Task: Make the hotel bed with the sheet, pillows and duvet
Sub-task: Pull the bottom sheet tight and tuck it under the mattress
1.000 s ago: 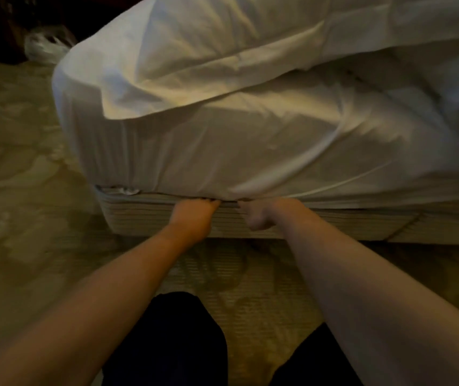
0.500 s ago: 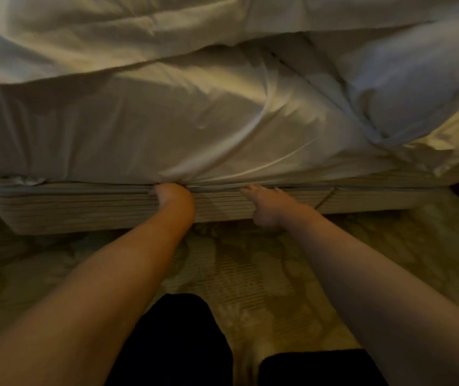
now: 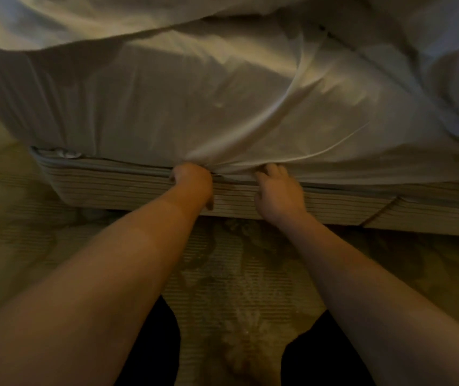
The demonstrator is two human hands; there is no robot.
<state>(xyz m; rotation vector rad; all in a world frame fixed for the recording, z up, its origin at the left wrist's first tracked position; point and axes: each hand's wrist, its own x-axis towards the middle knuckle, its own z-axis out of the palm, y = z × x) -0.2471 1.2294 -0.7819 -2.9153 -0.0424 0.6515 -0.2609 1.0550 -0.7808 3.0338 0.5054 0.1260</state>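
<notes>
1. A white cotton sheet (image 3: 167, 112) is hanging down the side of the mattress, its lower edge meeting the seam above the striped beige fabric bed base (image 3: 116, 185).
2. The left hand (image 3: 192, 182) is sitting at that seam with its fingers curled shut on a gathered pinch of the sheet; creases are fanning up and to the right from the pinch.
3. The right hand (image 3: 278, 193) is lying just beside it, apart from the left, its palm toward the base; the fingertips are reaching the sheet's hem and seem to be going under it, so whether they are gripping cannot be told.
4. A rumpled white duvet (image 3: 83, 20) is overhanging the mattress top along the upper edge of the view, and a puffy white fold (image 3: 431, 59) is spilling down on the right.
5. At the left, the base's corner is showing, with a scrap of cloth poking out at the seam.
6. The patterned olive carpet (image 3: 13, 218) is lying open to the left of the corner and between the base and the person's dark-clad knees (image 3: 150, 352).
</notes>
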